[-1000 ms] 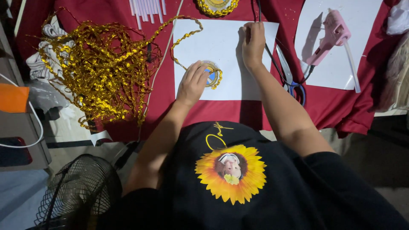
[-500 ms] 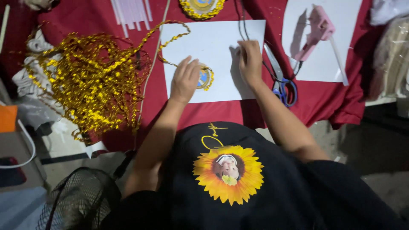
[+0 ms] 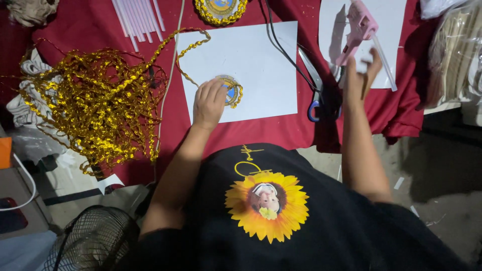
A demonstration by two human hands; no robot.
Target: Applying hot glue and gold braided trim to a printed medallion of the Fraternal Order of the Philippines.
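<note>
The left hand [image 3: 209,103] presses a gold-trimmed round badge [image 3: 230,91] (fingers together) on white paper [image 3: 261,65]; the right hand [image 3: 360,75] — fingers spread, empty — nears the pink glue gun [image 3: 357,27].

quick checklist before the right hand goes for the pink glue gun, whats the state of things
1. Left hand pressing the round badge on the white sheet: ok.
2. Gold trim along the badge's edge: partly there, the rest hidden by the hand: cannot tell.
3. Right hand free and open: ok, holds nothing.
4. Pink glue gun within reach, just beyond the fingers: ok.
5. Black cord and scissors lie beside the reaching arm: not ok, snag risk.
6. Glue stick loaded: cannot tell.
</note>
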